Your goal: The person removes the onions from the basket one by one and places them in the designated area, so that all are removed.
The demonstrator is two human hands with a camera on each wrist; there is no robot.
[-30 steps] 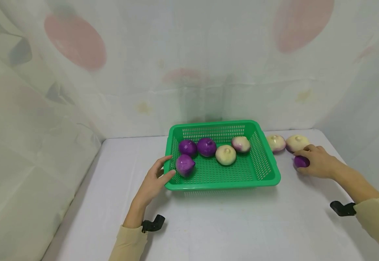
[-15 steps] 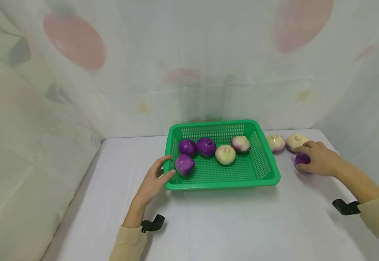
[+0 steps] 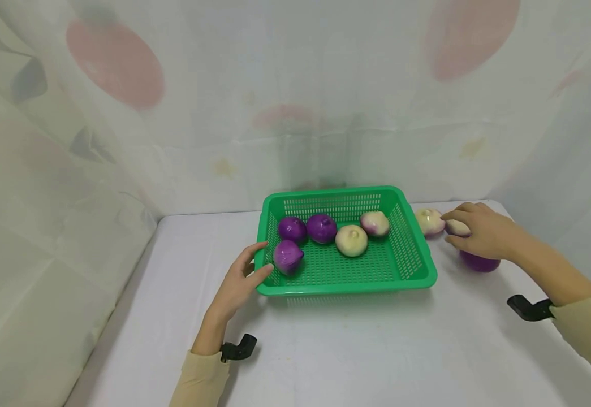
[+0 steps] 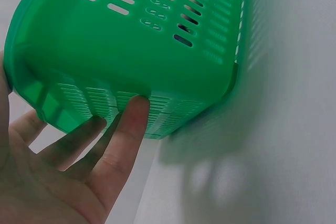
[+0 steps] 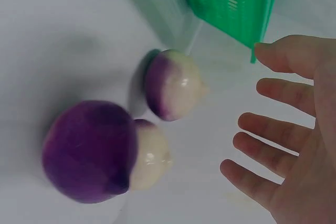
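My left hand (image 3: 236,285) grips the left end of a green plastic basket (image 3: 346,290). Its thumb lies over the rim, and the left wrist view shows fingertips against the slotted outer wall. To the right of the basket my right hand (image 3: 486,230) hovers with spread fingers and holds nothing. Partly hidden beneath it sits a purple onion (image 3: 480,263). Its fingertips overlap a white-and-purple turnip (image 3: 457,228) in the head view, and another turnip (image 3: 430,221) rests beside the basket. In the right wrist view the onion (image 5: 89,150) partly covers the nearer turnip (image 5: 149,156).
Inside the basket lie several vegetables: purple onions (image 3: 288,257) on the left, a pale turnip (image 3: 351,241) in the middle and a smaller turnip (image 3: 375,224) at the right. A white cloth covers the table (image 3: 336,350). Printed curtains (image 3: 315,85) hang behind.
My right hand has let go of the purple onion, lifted and moved back over the turnip behind it. That onion now sits slightly farther right. The left hand and basket stay put.
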